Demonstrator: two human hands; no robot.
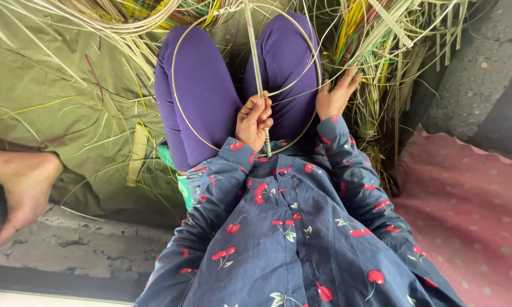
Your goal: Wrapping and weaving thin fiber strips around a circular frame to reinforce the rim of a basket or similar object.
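Smooth pale cane hoop and stick; matt printed cotton shirt; dull olive tarp; rough cracked concrete; dry glossy strips.

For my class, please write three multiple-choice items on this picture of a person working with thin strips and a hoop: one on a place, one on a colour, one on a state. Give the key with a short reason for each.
1. Where does the round hoop lie?
A. Over the person's knees
B. Flat on the pink mat
C. Hung on a wall

2. What colour are the trousers?
A. Green
B. Purple
C. White

3. What is the left hand doing?
A. Resting open on the ground
B. Closed around an upright stick
C. Tucked in a pocket

Key:
1 A, since the hoop rings both knees, clear of the pink mat.
2 B, since both legs are plainly purple.
3 B, since its fingers wrap the upright stick, while the right hand lies open on the strips beside the knee.
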